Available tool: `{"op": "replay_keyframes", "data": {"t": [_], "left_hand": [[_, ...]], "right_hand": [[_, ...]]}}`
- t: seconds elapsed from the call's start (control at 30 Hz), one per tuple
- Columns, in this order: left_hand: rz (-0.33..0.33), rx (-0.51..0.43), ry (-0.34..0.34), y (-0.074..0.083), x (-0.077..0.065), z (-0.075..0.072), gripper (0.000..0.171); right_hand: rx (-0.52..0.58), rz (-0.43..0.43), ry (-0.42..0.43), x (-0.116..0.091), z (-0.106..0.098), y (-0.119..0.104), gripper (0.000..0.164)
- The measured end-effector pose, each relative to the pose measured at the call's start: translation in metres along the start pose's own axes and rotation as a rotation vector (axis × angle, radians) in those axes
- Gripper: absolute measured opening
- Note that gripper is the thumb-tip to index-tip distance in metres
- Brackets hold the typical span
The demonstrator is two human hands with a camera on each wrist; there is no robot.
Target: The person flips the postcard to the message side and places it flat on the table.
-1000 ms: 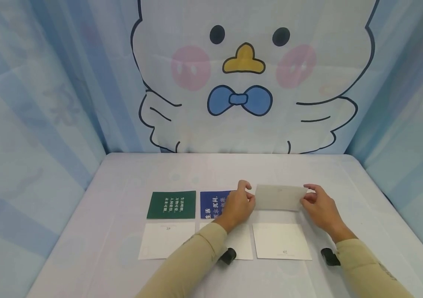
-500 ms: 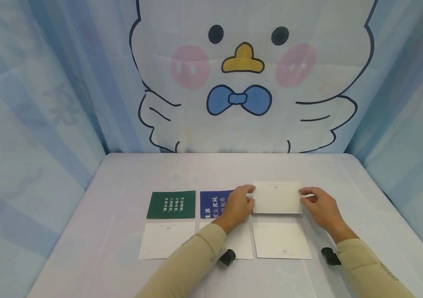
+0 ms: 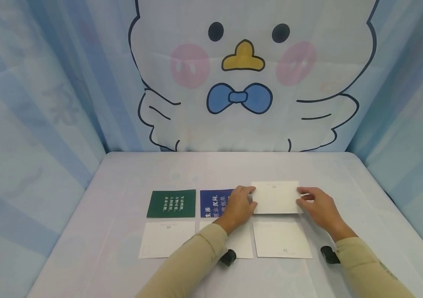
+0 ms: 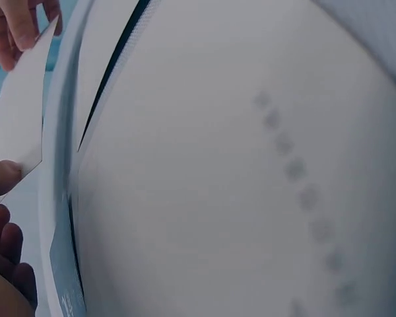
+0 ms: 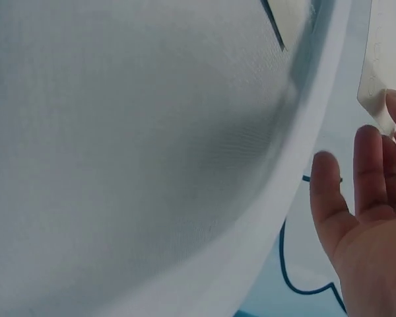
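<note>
A white postcard (image 3: 275, 198) is held between my two hands at the back right of the table, its pale, nearly blank side facing me. My left hand (image 3: 236, 207) pinches its left edge, and my right hand (image 3: 319, 209) pinches the right edge. In the left wrist view the postcard (image 4: 23, 105) stands tilted, with the left thumb (image 4: 3, 175) on its near corner. The right wrist view shows the right hand (image 5: 369, 224) with thumb on a corner of the postcard (image 5: 383, 56). My left hand partly covers a blue postcard (image 3: 213, 203) with white writing.
A green postcard (image 3: 171, 204) lies left of the blue one. In the front row are white cards at left (image 3: 166, 240), middle (image 3: 244, 244) and right (image 3: 283, 240); my left forearm covers part of the row. Black wrist pieces (image 3: 228, 257) hang at both sleeves. A printed curtain (image 3: 237, 132) backs the table.
The held postcard has tipped from a greyish, shaded slant to show its lit white side, then shifted slightly left. Both hands still pinch its edges. The other cards stay put.
</note>
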State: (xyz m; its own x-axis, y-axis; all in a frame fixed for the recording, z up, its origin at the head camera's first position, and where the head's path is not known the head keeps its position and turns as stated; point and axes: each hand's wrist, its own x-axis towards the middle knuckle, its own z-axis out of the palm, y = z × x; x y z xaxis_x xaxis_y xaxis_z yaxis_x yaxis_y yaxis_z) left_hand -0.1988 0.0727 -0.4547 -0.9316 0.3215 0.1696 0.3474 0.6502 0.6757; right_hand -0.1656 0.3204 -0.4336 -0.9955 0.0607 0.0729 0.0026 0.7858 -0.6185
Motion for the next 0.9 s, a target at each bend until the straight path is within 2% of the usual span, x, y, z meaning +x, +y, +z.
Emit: {"op": "replay_keyframes", "data": {"t": [0.1,0.2,0.43,0.73,0.9], "left_hand": [[0.002,0.091,-0.003,-0.0005,-0.0006,-0.0002,0.043],[-0.003,0.136,-0.014,-0.001,-0.0016,-0.0009,0.043],[-0.015,0.171,-0.045,-0.0023,-0.0012,0.0003,0.045],[-0.033,0.266,-0.091,-0.0029,0.0,0.0044,0.047],[-0.054,0.279,-0.101,-0.0034,0.0003,0.0064,0.046]], "right_hand": [[-0.003,-0.003,-0.017,0.0016,0.0013,0.0013,0.048],[-0.007,0.003,-0.038,0.0023,0.002,0.0021,0.05],[-0.036,0.01,-0.067,0.0016,0.0054,0.0048,0.05],[-0.056,0.057,-0.111,0.0043,0.0086,0.007,0.053],[-0.075,0.059,-0.131,0.0065,0.0106,0.0093,0.054]]}}
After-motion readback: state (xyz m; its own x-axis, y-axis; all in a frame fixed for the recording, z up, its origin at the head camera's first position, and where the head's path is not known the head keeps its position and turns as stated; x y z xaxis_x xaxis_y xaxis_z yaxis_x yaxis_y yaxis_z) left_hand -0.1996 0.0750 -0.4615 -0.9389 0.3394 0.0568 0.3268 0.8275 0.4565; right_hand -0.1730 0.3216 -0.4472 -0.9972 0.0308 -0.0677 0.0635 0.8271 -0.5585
